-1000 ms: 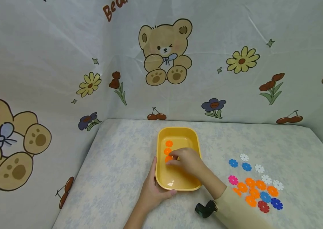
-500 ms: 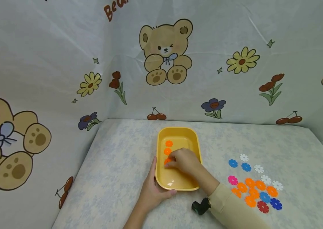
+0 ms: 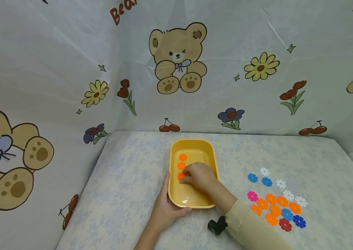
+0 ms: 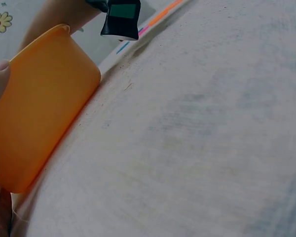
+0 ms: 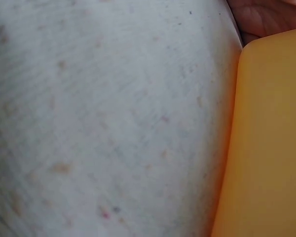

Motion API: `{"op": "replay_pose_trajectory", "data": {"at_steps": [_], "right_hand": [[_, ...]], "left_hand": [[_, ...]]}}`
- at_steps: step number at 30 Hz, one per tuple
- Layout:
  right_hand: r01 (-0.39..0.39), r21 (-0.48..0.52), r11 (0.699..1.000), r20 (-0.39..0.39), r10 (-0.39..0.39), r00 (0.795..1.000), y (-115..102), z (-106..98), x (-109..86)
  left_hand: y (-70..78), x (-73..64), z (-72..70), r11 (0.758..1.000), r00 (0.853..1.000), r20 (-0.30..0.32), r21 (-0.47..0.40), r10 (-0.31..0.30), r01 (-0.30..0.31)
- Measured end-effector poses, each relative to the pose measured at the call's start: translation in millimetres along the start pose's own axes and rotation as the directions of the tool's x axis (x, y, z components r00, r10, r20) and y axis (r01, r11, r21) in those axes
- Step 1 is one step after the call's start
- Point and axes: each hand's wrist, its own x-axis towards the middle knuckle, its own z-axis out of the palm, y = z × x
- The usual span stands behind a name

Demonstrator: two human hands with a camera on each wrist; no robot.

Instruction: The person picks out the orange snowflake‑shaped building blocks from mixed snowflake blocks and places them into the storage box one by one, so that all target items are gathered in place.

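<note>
A yellow plastic tray [image 3: 206,200] stands on the table in the head view. My left hand [image 3: 165,208] holds its near left corner, with the fingers along the left wall and the thumb at the near rim. Inside the tray, orange notched discs lie in a column along the left side; the top orange disc [image 3: 183,157] and the one below it show whole. My right hand [image 3: 200,176] reaches into the tray and pinches the lowest orange disc [image 3: 181,176], which is partly hidden by the fingers. Both wrist views mostly show the tray's outer wall [image 4: 49,108] and the cloth.
To the right lies a loose group of flower-shaped discs: several orange discs [image 3: 271,198], blue discs [image 3: 267,182], white discs [image 3: 280,183], a pink disc [image 3: 252,196] and a red disc [image 3: 285,224]. A black wrist camera [image 3: 217,225] hangs under the right forearm.
My right hand has shifted slightly toward the near side within the tray, with the lowest orange disc moving a little that way too. The left hand keeps its hold. The head view has shifted slightly.
</note>
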Motion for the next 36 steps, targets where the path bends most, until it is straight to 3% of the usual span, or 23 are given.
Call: {"op": "replay_pose_trajectory", "data": {"at_steps": [8,25,30,36], "right_hand": [[-0.035,0.024,0.999,-0.001,0.035,0.999,-1.1,-0.5,0.1],[0.010,0.008,1.000,-0.061,-0.009,0.998,1.1,-1.6,-3.0],[0.030,0.041,0.999,-0.102,-0.025,0.994,-4.9,-19.2,-11.2],[-0.036,0.027,0.999,-0.138,0.039,0.990,-2.9,-51.9,-35.0]], "left_hand": [[0.4,0.0,0.3,1.000,1.000,0.004,-0.002,0.001,-0.001],[0.3,-0.3,1.2,1.000,1.000,0.018,-0.016,0.016,-0.015],[-0.4,-0.2,1.8,1.000,1.000,0.022,-0.019,0.013,-0.013],[-0.8,-0.6,1.0,0.999,1.000,0.004,-0.017,0.030,-0.030]]}}
